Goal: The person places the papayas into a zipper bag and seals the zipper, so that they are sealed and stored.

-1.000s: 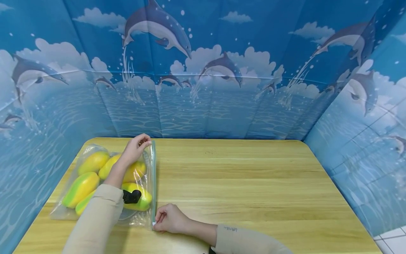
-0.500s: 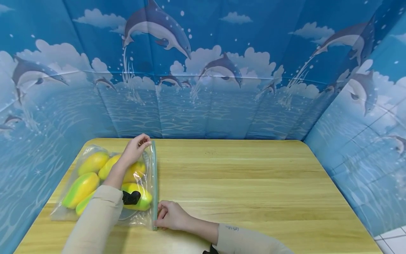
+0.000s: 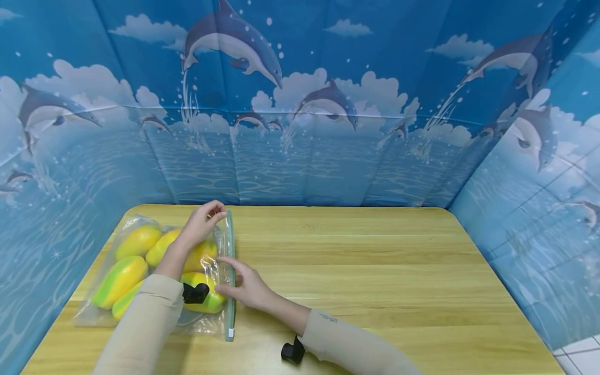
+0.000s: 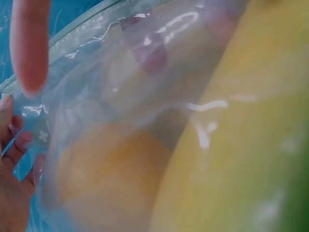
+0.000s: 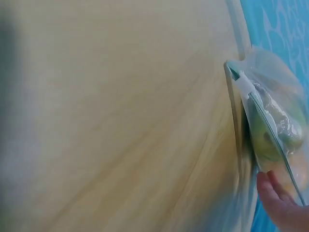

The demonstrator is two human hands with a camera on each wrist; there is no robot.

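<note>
Two hands (image 3: pixel 203 221) (image 3: pixel 246 284) on bag (image 3: pixel 140 312); mangoes (image 3: pixel 119 278) partly hidden.

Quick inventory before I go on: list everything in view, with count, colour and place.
zip bag: one, clear plastic with a teal zip strip, lying on the left part of the table.
mangoes: at least five, yellow and green, inside the zip bag.
table: one, light wood, fills the lower middle of the head view.
backdrop: blue sheet with dolphins and clouds, standing behind and on both sides of the table.
black strap pieces: two, one at each wrist.
sleeves: two, beige, on both forearms.
left hand: pinches the far end of the zip strip.
right hand: fingers straight, on the zip strip near its middle.
</note>
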